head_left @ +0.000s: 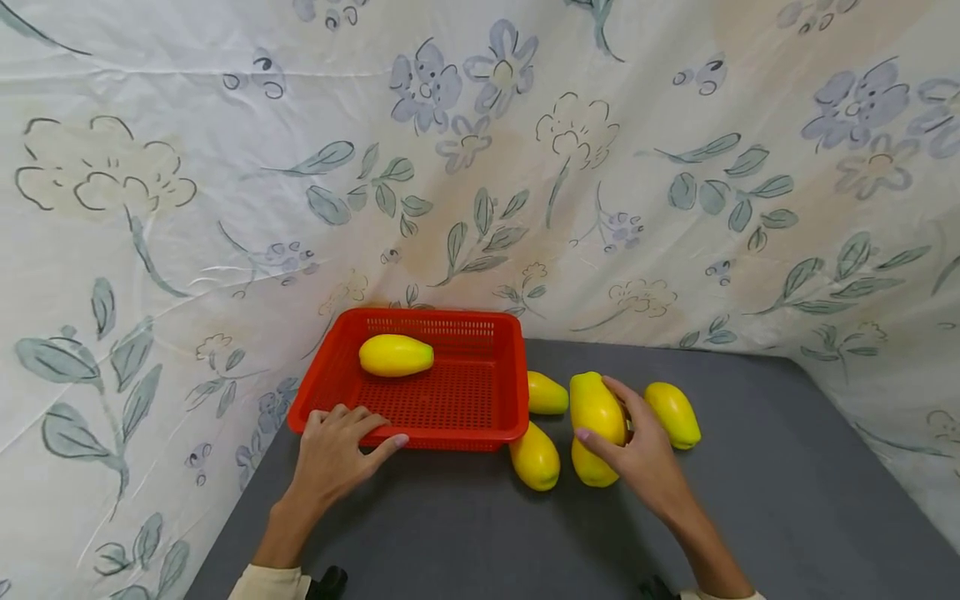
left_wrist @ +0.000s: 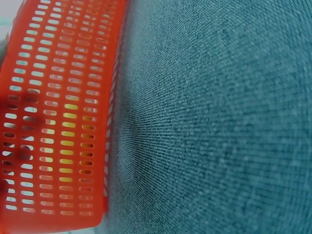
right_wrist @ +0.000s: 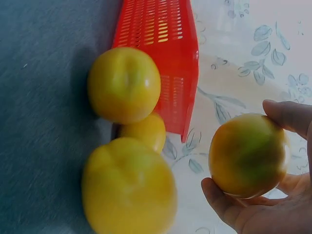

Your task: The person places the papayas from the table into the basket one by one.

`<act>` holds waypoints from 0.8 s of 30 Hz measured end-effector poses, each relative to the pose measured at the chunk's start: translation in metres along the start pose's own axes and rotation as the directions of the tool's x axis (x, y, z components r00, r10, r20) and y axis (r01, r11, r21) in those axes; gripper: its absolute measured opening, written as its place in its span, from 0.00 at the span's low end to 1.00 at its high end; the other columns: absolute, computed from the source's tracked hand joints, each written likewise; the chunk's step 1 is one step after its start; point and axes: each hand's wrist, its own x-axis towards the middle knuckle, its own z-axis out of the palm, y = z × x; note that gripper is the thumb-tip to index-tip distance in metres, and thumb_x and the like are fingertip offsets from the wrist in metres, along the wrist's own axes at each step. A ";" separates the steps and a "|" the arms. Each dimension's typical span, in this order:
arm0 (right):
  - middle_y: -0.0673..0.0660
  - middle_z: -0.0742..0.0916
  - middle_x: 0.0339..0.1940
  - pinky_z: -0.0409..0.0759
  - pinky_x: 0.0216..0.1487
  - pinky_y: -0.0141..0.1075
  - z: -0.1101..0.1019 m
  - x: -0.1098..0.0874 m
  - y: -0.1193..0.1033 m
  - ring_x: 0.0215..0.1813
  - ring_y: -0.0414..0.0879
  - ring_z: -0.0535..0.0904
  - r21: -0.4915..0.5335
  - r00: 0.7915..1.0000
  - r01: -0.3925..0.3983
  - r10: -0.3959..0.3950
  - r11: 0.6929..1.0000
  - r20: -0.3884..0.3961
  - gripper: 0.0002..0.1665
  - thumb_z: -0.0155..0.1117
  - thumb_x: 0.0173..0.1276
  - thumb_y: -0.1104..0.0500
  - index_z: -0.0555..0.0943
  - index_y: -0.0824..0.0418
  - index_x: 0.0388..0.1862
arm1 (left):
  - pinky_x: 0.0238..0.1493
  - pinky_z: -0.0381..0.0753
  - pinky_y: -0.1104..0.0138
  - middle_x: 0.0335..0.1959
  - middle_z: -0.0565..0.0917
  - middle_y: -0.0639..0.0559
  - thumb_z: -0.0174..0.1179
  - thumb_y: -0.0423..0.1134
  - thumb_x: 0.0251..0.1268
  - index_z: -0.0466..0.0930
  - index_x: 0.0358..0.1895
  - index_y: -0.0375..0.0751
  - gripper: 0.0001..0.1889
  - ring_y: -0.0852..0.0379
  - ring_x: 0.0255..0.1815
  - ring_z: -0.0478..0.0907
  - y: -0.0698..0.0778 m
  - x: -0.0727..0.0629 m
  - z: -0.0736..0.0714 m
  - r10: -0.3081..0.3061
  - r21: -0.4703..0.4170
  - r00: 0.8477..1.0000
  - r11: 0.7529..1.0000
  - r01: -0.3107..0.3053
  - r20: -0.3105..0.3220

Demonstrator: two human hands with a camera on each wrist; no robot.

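My right hand (head_left: 648,454) grips a yellow papaya (head_left: 595,407) between thumb and fingers. In the right wrist view this held papaya (right_wrist: 248,156) is up off the table, its greenish end toward the camera. Beneath it, in the head view, another papaya (head_left: 592,468) lies partly covered. At the red plastic basket (head_left: 450,439), my left hand (head_left: 333,454) holds the near rim at its left part, fingers over the edge and thumb along the front. One papaya (head_left: 396,356) lies on its side inside, toward the back left; its yellow shows through the slots in the left wrist view.
Against the basket's right side lie two papayas, one farther back (head_left: 547,393) and one in front (head_left: 536,457). A further papaya (head_left: 672,415) rests right of my right hand. Dark grey cloth covers the table (head_left: 795,492); a floral curtain (head_left: 480,167) hangs behind and at the sides.
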 end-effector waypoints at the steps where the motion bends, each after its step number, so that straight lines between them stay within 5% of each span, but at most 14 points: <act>1: 0.62 0.72 0.75 0.83 0.54 0.48 0.001 0.001 -0.001 0.62 0.59 0.77 0.003 1.000 0.006 -0.006 1.000 0.003 0.52 0.74 0.72 0.43 0.58 0.51 0.86 | 0.45 0.68 0.53 0.44 0.91 0.48 0.70 0.63 0.61 0.93 0.47 0.50 0.23 0.47 0.39 0.78 0.000 0.000 0.000 0.001 0.001 1.000 1.000 -0.001 0.001; 24: 0.61 0.76 0.72 0.84 0.56 0.47 0.042 0.028 -0.025 0.63 0.58 0.79 0.142 0.995 0.031 -0.043 0.989 0.084 0.50 0.74 0.71 0.45 0.59 0.48 0.85 | 0.45 0.67 0.54 0.44 0.91 0.47 0.70 0.63 0.61 0.93 0.47 0.50 0.23 0.48 0.40 0.78 0.000 0.000 0.000 0.001 0.000 1.000 1.000 -0.001 0.000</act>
